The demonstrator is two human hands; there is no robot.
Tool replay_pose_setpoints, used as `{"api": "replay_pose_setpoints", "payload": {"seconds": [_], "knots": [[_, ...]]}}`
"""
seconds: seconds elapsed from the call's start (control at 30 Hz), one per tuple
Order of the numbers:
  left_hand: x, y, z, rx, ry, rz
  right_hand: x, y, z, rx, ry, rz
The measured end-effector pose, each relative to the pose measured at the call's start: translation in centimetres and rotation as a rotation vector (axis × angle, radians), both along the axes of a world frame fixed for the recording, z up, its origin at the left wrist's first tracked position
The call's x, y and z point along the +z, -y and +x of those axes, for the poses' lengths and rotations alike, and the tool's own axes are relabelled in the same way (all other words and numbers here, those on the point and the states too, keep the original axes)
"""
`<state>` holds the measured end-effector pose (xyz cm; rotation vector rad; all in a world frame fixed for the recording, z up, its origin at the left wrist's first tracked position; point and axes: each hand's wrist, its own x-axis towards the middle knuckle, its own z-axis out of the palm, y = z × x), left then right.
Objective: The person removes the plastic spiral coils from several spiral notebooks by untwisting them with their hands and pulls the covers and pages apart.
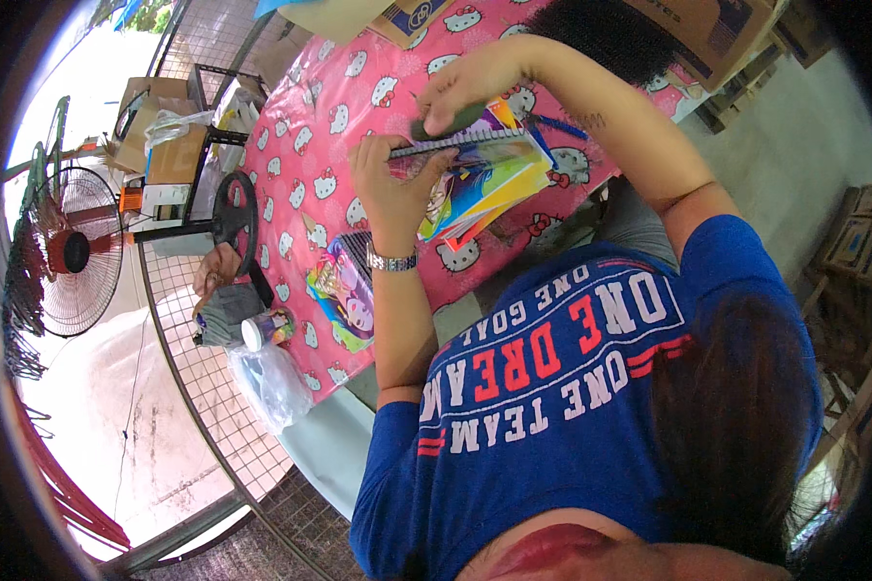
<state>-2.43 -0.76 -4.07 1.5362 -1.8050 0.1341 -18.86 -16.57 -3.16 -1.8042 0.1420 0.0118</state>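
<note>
The left hand (397, 189) is grasping a notebook (484, 184) by one end of its wire edge, with the thumb lying on top. The right hand (473, 89) is just past the wire edge of the notebook. Its fingers bend down and touch a dark green thing (455, 122). I cannot tell what that thing is, or if the hand grips it. A silver watch (390, 259) is on the left wrist, just to the near left of the notebook.

The notebook is over the pink counter (286, 208), by the side close to the person's blue shirt (552, 387). It is tilted, and bright yellow, green and orange parts fan out at its near side. The white cats on the pink cloth show all around it.

To the left of the notebook, and a bit nearer, lies a book (347, 290) with a face on it. Farther left of the notebook are a jar (266, 329) with a white lid and a clear bag (276, 387). A fan (73, 254) is well apart from the notebook, far to its left. Past the notebook, to its right, is a black bristly thing (606, 41) beside a brown box (712, 44).
</note>
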Motion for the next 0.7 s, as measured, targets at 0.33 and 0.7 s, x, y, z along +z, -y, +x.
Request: {"api": "replay_pose_setpoints", "payload": {"seconds": [0.33,0.7], "knots": [[0.1,-0.4,0.1,0.013,-0.054,0.032,-1.8,-0.5,0.6,-0.195,0.255,0.530],[-0.9,-0.8,2.6,0.064,-0.263,0.211,0.7,0.7,3.6,0.074,-0.142,-0.231]]}}
